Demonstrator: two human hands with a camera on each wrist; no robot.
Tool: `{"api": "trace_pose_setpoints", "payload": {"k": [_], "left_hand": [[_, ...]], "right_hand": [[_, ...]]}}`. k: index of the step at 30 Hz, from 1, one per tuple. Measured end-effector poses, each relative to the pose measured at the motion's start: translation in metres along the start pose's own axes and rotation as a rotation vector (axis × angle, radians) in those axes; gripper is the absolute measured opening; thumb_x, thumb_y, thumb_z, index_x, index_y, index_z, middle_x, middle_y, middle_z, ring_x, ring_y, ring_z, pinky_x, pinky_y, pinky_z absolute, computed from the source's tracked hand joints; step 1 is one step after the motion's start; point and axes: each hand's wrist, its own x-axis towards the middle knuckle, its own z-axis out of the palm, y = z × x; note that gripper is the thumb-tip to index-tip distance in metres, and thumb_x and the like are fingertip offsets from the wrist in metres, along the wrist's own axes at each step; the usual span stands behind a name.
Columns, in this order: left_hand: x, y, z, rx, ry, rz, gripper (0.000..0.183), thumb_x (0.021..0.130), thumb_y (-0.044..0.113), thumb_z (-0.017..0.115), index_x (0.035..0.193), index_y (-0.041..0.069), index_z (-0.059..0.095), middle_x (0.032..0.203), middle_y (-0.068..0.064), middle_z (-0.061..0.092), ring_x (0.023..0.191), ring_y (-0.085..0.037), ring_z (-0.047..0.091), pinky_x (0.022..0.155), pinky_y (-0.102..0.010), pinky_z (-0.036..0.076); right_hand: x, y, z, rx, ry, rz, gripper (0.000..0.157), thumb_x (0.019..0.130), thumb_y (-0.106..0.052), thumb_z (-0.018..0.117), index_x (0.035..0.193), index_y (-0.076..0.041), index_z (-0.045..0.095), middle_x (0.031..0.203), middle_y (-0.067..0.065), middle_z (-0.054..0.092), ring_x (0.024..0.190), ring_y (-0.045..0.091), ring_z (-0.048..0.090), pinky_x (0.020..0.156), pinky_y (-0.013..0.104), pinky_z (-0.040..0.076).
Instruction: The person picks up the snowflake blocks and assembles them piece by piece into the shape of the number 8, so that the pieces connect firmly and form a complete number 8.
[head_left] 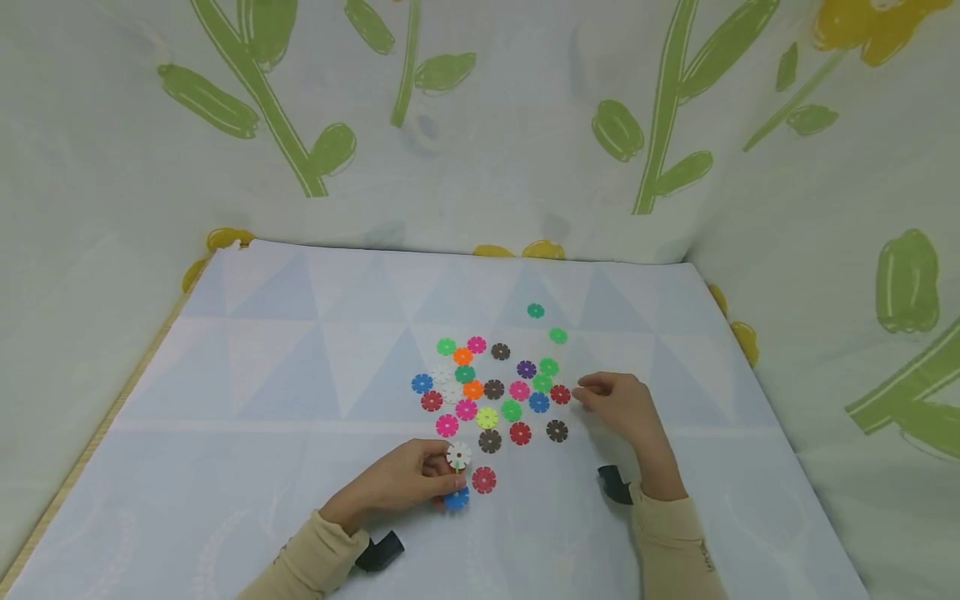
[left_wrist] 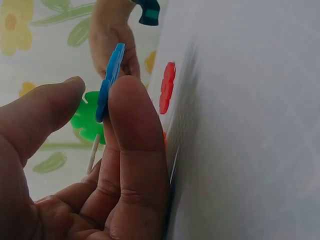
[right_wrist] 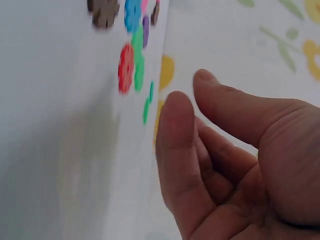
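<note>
My left hand [head_left: 408,477] grips a small joined cluster of notched plastic discs, low over the table. A white disc [head_left: 459,455] faces up in it, with a blue disc [head_left: 456,499] below. In the left wrist view, the blue disc stands on edge beside the index fingertip, and a green disc [left_wrist: 87,120] shows behind it. My right hand [head_left: 618,403] hovers over the table with its fingers loosely bent and nothing between thumb and forefinger. Its fingertips are close to a red disc [head_left: 560,394] at the right side of the spread discs.
Many loose discs in several colours lie across the middle of the patterned table cover [head_left: 262,375]. A red disc [head_left: 483,480] lies just right of my left hand. Black wrist-mounted pieces show beside both sleeves. A leaf-print curtain [head_left: 480,150] surrounds the table.
</note>
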Motion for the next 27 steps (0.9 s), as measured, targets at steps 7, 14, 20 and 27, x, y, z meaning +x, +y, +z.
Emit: {"api": "trace_pose_setpoints", "payload": {"k": [7, 14, 20, 27], "left_hand": [[0.0, 0.001, 0.001, 0.005, 0.009, -0.023, 0.025, 0.095, 0.027, 0.074, 0.095, 0.007, 0.06, 0.08, 0.0, 0.069, 0.069, -0.018, 0.071, 0.07, -0.024, 0.053], [0.0, 0.001, 0.001, 0.003, 0.006, -0.018, 0.024, 0.095, 0.027, 0.073, 0.096, 0.007, 0.061, 0.08, -0.001, 0.069, 0.069, -0.018, 0.071, 0.069, -0.024, 0.052], [0.0, 0.0, 0.0, -0.005, 0.003, -0.014, 0.024, 0.095, 0.027, 0.074, 0.098, 0.007, 0.062, 0.081, -0.001, 0.069, 0.069, -0.018, 0.071, 0.069, -0.025, 0.052], [0.001, 0.0, 0.0, -0.01, 0.004, -0.015, 0.023, 0.095, 0.026, 0.073, 0.098, 0.007, 0.062, 0.081, -0.001, 0.069, 0.069, -0.018, 0.071, 0.07, -0.024, 0.053]], "right_hand": [[0.001, 0.018, -0.015, -0.054, -0.015, 0.113, 0.043, 0.095, -0.033, 0.071, 0.124, -0.002, 0.068, 0.109, 0.017, 0.074, 0.101, 0.03, 0.066, 0.089, 0.047, 0.055], [0.006, 0.023, -0.01, -0.063, -0.031, 0.119, 0.041, 0.09, -0.03, 0.077, 0.119, -0.002, 0.07, 0.108, 0.016, 0.073, 0.102, 0.031, 0.063, 0.087, 0.044, 0.054], [0.006, 0.02, -0.005, -0.058, -0.026, 0.122, 0.039, 0.089, -0.029, 0.078, 0.118, -0.003, 0.071, 0.108, 0.015, 0.074, 0.103, 0.03, 0.063, 0.089, 0.044, 0.054], [0.008, 0.011, 0.005, -0.053, -0.01, 0.114, 0.04, 0.088, -0.029, 0.079, 0.118, -0.004, 0.071, 0.108, 0.015, 0.074, 0.104, 0.031, 0.064, 0.093, 0.047, 0.055]]}}
